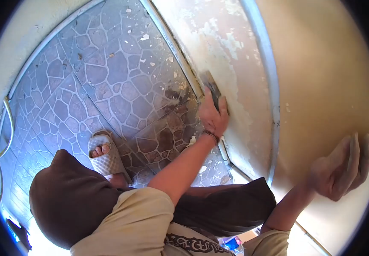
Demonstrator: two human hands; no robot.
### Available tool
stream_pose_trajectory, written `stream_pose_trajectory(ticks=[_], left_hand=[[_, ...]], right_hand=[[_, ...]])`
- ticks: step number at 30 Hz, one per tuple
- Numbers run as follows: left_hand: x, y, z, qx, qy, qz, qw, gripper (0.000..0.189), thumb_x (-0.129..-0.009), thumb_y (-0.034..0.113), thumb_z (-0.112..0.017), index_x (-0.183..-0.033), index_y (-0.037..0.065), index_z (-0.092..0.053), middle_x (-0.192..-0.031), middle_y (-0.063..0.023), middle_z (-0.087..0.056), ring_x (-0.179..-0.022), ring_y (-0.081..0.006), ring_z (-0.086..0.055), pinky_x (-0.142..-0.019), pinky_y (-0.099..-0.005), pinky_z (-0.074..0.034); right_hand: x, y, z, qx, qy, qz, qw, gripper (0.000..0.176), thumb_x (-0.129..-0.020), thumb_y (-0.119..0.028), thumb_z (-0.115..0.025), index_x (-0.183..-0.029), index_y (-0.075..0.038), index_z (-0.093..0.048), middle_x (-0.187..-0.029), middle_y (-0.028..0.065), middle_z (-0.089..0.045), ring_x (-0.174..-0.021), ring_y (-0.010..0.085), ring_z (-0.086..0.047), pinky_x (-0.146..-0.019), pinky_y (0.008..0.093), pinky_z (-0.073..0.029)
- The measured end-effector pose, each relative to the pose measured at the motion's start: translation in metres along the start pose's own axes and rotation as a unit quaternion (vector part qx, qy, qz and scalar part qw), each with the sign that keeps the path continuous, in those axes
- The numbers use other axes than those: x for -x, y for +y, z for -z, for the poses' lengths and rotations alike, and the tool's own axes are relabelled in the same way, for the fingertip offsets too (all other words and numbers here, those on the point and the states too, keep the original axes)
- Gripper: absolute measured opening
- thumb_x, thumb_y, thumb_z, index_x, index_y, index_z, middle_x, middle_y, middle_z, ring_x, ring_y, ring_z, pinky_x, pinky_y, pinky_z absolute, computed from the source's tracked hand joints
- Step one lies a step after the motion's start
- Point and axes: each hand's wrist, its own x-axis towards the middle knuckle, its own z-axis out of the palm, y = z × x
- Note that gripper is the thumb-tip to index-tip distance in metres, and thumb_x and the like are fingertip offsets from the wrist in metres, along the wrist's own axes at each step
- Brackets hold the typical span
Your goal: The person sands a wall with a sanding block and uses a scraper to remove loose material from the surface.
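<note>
On the far left, a pale hose [10, 123] hangs in a loop by the edge of the floor [116, 64], well away from your hands. Next, on the near side, is your bent left knee [73, 200] in dark cloth, and past it your foot sits in a light slipper [115, 160]. You look crouched, maybe so you can reach low down. White flakes [145, 37] lie on the stone-pattern floor, mostly on the far side, and a dark patch [165, 141] that may be wet is right of the slipper. Then comes a long pipe [170, 43] along the foot of the wall; it is close beside your work and could get in the way. Your left hand [213, 114] is just there, its fingers wrapped around a scraper [212, 88]. The scraper is low on the patchy wall [240, 81], just right of the pipe, and it seems you point it far so its thin end can lie flat. Your other leg [231, 209] is below that arm, on the near side. Farther right, a pale strip [269, 77] runs along the wall. Last, your right hand [340, 168] has its fingers stretched out with nothing seen in them, perhaps to steady you; I can't tell if it touches the wall.
</note>
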Motion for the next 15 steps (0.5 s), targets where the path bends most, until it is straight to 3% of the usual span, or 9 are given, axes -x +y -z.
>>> stream_pose_trajectory(ticks=[2, 4, 7, 10, 12, 15], left_hand=[[-0.049, -0.008, -0.004, -0.020, 0.107, -0.151, 0.982, 0.058, -0.090, 0.024, -0.056, -0.134, -0.009, -0.039, -0.111, -0.0268, -0.056, -0.101, -0.0427, -0.054, -0.087, -0.0495, -0.039], [-0.097, 0.021, 0.010, 0.023, 0.111, -0.107, 0.988, 0.061, -0.090, 0.023, -0.055, -0.138, -0.008, -0.033, -0.130, -0.0285, -0.044, -0.123, -0.0402, -0.041, -0.103, -0.0481, -0.029], [-0.118, 0.026, -0.003, 0.247, 0.143, -0.192, 0.939, 0.067, -0.091, 0.025, -0.051, -0.142, -0.009, -0.022, -0.148, -0.0297, -0.020, -0.139, -0.0385, -0.020, -0.112, -0.0445, -0.017], [-0.056, 0.036, -0.012, 0.186, 0.048, -0.191, 0.963, 0.071, -0.094, 0.026, -0.043, -0.145, -0.009, -0.009, -0.153, -0.0282, -0.004, -0.143, -0.0384, -0.004, -0.115, -0.0430, -0.005], [0.009, 0.042, -0.030, 0.196, 0.021, -0.191, 0.962, 0.071, -0.095, 0.026, -0.038, -0.145, -0.010, -0.004, -0.154, -0.0276, -0.001, -0.143, -0.0390, 0.001, -0.115, -0.0444, -0.002], [0.039, 0.059, -0.027, 0.196, -0.011, -0.217, 0.956, 0.070, -0.095, 0.026, -0.036, -0.145, -0.011, -0.004, -0.154, -0.0266, -0.001, -0.143, -0.0383, 0.002, -0.115, -0.0465, -0.001]], right_hand=[[0.004, 0.003, 0.009, -0.019, -0.022, 0.005, 1.000, 0.012, -0.082, 0.010, -0.061, -0.093, 0.009, -0.065, -0.099, 0.0202, -0.063, -0.092, 0.0317, -0.065, -0.082, 0.0382, -0.057], [0.007, 0.001, 0.012, -0.035, -0.039, -0.003, 0.999, 0.012, -0.082, 0.010, -0.060, -0.093, 0.009, -0.064, -0.101, 0.0206, -0.062, -0.094, 0.0326, -0.065, -0.083, 0.0398, -0.057], [0.007, -0.006, 0.013, -0.072, -0.056, -0.014, 0.996, 0.012, -0.083, 0.009, -0.058, -0.094, 0.009, -0.064, -0.104, 0.0219, -0.061, -0.097, 0.0355, -0.064, -0.085, 0.0431, -0.056], [0.015, 0.006, 0.018, -0.134, -0.044, 0.005, 0.990, 0.012, -0.084, 0.007, -0.055, -0.094, 0.009, -0.063, -0.105, 0.0242, -0.060, -0.098, 0.0391, -0.063, -0.086, 0.0459, -0.055], [0.016, 0.005, 0.015, -0.129, -0.030, 0.009, 0.991, 0.013, -0.085, 0.006, -0.054, -0.095, 0.009, -0.062, -0.106, 0.0256, -0.059, -0.098, 0.0410, -0.062, -0.086, 0.0478, -0.054], [0.018, -0.009, 0.018, -0.082, -0.036, -0.007, 0.996, 0.016, -0.085, 0.006, -0.052, -0.097, 0.009, -0.061, -0.106, 0.0269, -0.058, -0.099, 0.0424, -0.062, -0.087, 0.0500, -0.053]])
